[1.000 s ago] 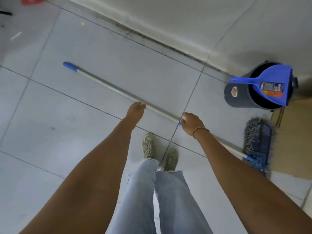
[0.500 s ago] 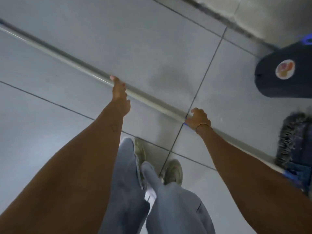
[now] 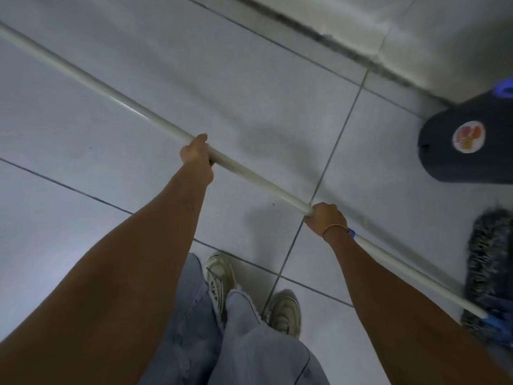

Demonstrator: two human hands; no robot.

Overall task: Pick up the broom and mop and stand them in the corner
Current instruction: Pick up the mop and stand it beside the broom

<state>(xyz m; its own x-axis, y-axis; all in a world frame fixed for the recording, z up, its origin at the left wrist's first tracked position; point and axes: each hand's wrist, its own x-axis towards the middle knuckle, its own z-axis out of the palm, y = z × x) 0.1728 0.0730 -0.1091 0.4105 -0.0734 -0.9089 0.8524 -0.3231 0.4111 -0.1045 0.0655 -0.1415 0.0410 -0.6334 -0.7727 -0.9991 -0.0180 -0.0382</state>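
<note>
A mop with a long pale handle (image 3: 116,97) runs diagonally from the upper left to the lower right over the tiled floor. Its flat blue head with grey fringe (image 3: 488,276) lies at the right edge. My left hand (image 3: 197,154) is closed around the middle of the handle. My right hand (image 3: 326,219), with a bracelet on the wrist, grips the handle lower down, closer to the head. No broom is in view.
A dark bucket (image 3: 469,151) with a round sticker stands at the right, near the wall's base (image 3: 361,51). My shoes (image 3: 286,312) and jeans are below the hands. Grey floor tiles (image 3: 83,218) spread to the left.
Both hands went from reaching and touching the handle to closing around it. The view has dropped closer to the floor, so the handle's blue tip and the dustpan are out of frame.
</note>
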